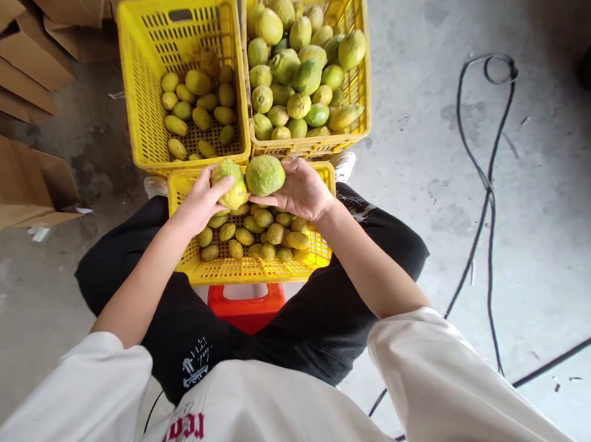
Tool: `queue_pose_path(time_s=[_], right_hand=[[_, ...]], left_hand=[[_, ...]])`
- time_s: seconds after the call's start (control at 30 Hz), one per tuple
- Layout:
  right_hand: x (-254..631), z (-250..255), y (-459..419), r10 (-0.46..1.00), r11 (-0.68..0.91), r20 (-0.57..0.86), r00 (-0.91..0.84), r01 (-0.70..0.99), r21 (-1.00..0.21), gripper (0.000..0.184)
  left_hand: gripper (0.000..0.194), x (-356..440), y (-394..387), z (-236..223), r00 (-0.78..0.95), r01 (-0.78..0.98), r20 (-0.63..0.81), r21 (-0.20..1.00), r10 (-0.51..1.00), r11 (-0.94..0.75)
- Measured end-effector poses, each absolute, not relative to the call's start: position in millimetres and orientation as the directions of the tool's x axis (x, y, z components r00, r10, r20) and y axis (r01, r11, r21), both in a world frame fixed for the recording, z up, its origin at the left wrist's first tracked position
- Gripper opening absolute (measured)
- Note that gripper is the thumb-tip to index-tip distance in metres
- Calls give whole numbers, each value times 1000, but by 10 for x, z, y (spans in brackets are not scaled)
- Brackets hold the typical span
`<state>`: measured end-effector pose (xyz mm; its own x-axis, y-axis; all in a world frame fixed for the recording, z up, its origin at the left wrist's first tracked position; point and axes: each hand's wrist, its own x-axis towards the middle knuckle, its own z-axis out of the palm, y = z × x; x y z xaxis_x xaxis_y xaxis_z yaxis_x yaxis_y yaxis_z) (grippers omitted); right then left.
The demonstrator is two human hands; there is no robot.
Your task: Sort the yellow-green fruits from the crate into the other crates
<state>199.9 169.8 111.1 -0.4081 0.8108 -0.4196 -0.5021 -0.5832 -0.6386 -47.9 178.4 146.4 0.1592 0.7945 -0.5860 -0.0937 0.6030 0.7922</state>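
Above the near yellow crate, my left hand is closed around a yellow-green citrus fruit, thumb across its near side. Beside it, almost touching, a rounder green citrus fruit with bumpy skin rests in the fingers of my right hand, whose palm is turned up. Smaller yellow-green fruits lie in the near crate beneath both hands, partly hidden by them.
Farther away, the left yellow crate holds small yellowish fruits, and the right yellow crate is heaped with larger green ones. Cardboard boxes stand at left. A red stool is between my legs. Black cable loops across the right floor.
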Motion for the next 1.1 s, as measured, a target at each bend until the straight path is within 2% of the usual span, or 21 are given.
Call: queue_pose_path(time_s=[0.1, 0.3, 0.37, 0.57, 0.67, 0.73, 0.87, 1.0, 1.1], right_hand=[[1960, 1153, 1658, 820, -564, -400, -408, -463, -684, 57], [1788, 1049, 1559, 799, -598, -456, -392, -444, -667, 58], [1745, 1010, 1549, 790, -611, -471, -393, -448, -653, 62], [1770, 971, 1594, 781, -625, -512, -359, -451, -637, 64], [1815, 968, 1610, 781, -624, -524, -341, -447, -640, 63], [1830, 966, 1614, 783, -621, -528, -327, -455, -639, 61], [1838, 966, 1639, 771, -636, -534, -347, -470, -612, 46], [1853, 995, 1673, 754, -656, -540, -374, -473, -588, 34], [1848, 1018, 1679, 756, -654, -554, -349, -449, -609, 29]], left_hand=[[74, -480, 1768, 1454, 107, -69, -607, 785, 787, 615], [78, -381, 1712, 1326, 4, -103, -702, 708, 712, 699], [71, -353, 1704, 1295, -7, -120, -725, 684, 689, 719], [30, -298, 1754, 1301, 49, -212, -761, 624, 646, 752], [20, -276, 1784, 1302, 55, -268, -768, 604, 638, 750], [26, -275, 1790, 1275, 18, -277, -740, 642, 672, 715], [53, -315, 1774, 1194, 2, -232, -611, 770, 792, 595], [54, -374, 1774, 1108, 87, -164, -526, 830, 846, 533], [62, -434, 1820, 1014, 6, -86, -490, 868, 872, 489]])
